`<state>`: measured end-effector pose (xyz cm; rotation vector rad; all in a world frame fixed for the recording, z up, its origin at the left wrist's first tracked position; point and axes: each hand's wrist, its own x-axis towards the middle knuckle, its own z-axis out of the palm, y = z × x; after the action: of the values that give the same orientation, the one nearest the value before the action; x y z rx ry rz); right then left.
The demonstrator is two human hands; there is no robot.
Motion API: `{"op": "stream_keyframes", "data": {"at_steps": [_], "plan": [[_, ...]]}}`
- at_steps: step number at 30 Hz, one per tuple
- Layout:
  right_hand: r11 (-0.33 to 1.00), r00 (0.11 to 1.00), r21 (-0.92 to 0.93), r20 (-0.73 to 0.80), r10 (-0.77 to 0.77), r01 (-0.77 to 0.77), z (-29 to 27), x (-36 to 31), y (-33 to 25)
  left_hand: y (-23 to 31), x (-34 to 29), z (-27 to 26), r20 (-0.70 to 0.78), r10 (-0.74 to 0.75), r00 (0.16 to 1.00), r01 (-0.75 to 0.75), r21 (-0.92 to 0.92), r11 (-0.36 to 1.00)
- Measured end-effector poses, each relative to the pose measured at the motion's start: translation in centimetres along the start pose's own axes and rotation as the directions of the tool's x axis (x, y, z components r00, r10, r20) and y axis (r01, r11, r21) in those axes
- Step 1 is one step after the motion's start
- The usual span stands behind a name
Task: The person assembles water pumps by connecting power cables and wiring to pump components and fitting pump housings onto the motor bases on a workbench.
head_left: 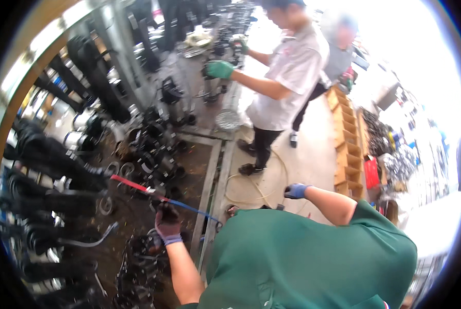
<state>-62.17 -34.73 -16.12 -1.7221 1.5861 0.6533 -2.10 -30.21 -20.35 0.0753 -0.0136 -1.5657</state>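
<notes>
My left hand point(168, 222), in a dark glove with a purple cuff, reaches over the bench. Its fingers look curled at the lower side of a thin red-and-blue strap or hose point(137, 185); blur hides whether they grip it or a small dark part. Black metal parts point(156, 136) are heaped beyond this hand, and more dark parts point(135, 262) lie below it. Out to the right, over the floor, my right hand point(295, 191) wears a blue glove with dark fingers. Those fingers look bent inward, and anything in them is too small to make out.
Long black tubular parts point(50, 159) line the left side. A metal frame edge point(210, 190) runs along the bench. Ahead, a co-worker in a pale shirt point(292, 87) handles parts, with another person point(338, 51) behind. A yellowish hose point(256, 193) crosses the floor; wooden compartments point(348, 149) stand right.
</notes>
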Motion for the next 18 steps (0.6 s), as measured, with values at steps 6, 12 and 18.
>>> {"op": "stream_keyframes", "data": {"at_steps": [6, 12, 18], "plan": [[0.984, 0.989, 0.121, -0.094, -0.117, 0.127, -3.8, -0.7, -5.2, 0.4, -0.3, -1.0, 0.034, -0.091, 0.995, 0.092, -0.017, 0.996], [0.905, 0.896, 0.078, -0.198, -0.397, 0.418, -9.0, -0.1, -12.2, 0.2, 0.5, -0.3, -0.141, -0.109, 0.984, 0.128, 0.139, 0.982], [0.528, 0.503, 0.005, -0.315, -0.805, 0.849, -13.3, 1.9, -24.8, -1.4, -5.9, 3.9, 0.221, 0.349, 0.911, 0.075, 0.743, -0.665]]}}
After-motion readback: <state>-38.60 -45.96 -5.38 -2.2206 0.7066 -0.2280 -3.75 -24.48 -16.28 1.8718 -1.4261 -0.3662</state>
